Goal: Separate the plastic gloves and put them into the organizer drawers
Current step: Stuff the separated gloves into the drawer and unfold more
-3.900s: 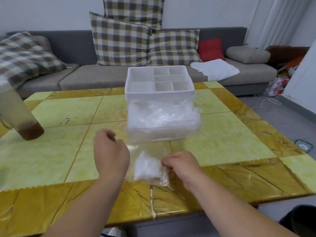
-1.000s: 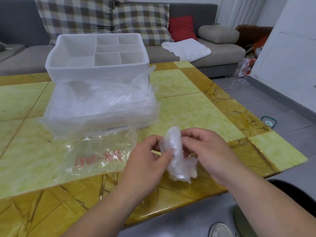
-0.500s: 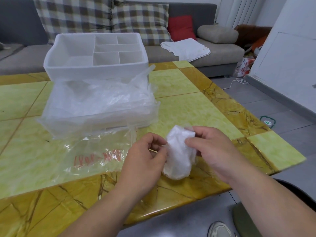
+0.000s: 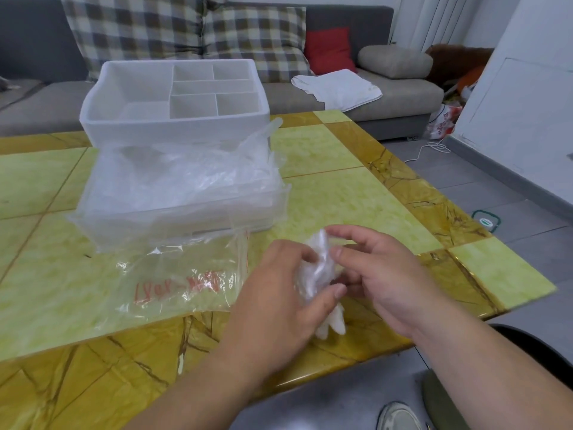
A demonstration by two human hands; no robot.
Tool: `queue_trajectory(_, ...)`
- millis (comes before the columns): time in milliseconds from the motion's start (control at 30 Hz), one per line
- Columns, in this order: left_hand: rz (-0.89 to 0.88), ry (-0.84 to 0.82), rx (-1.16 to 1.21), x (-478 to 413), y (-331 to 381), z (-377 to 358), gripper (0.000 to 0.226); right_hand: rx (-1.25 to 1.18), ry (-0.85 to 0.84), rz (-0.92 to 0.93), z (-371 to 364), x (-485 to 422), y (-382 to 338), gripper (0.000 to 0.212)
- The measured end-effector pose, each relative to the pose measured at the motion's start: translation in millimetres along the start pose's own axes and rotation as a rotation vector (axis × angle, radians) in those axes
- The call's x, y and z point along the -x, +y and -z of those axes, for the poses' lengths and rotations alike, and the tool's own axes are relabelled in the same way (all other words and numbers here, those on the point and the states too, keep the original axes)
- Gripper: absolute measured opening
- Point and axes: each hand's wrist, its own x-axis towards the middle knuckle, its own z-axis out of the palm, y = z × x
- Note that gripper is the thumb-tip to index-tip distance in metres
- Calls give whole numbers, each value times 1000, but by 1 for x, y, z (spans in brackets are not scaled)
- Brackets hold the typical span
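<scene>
Tighter now, our left hand (image 4: 279,293) clamps the glove wad (image 4: 316,271) by the tabletop's (image 4: 341,197) front edge, letting our right hand (image 4: 381,274), seemingly pinching, peel layers.

glove wad (image 4: 316,274) half behind left hand (image 4: 279,293)

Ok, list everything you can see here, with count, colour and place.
table: one, yellow-green tiles, under everything.
organizer: one, white, on table.
drawer: one, clear, pulled out, full of gloves.
bag: one, clear, red print, before drawer.
glove wad: one, whitish, between hands.
sofa: one, grey, behind table.
checked cushions: several, brown-white, on sofa.
red cushion: one, on sofa.
cloth: one, white, on sofa.
left hand: grips glove wad.
right hand: pinches glove wad.
</scene>
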Motion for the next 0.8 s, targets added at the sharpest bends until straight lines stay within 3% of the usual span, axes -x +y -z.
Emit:
queue_trajectory(167,248,7,360,-4,1,-1,40,95,28,13,0,-3,2,50)
queue_trajectory(367,432,-15,849,-7,0,3,34,-22,69,-4,8,-10,3,40)
queue_trajectory(567,656,98,839,-13,-4,4,29,-56,161,-59,24,-15,0,35)
queue_trajectory(700,693,84,830,-12,-3,8,29,326,126,-77,34,-12,-5,35)
queue_trajectory(800,583,101,540,-11,-6,5,29,593,125,17,32,-10,-7,29)
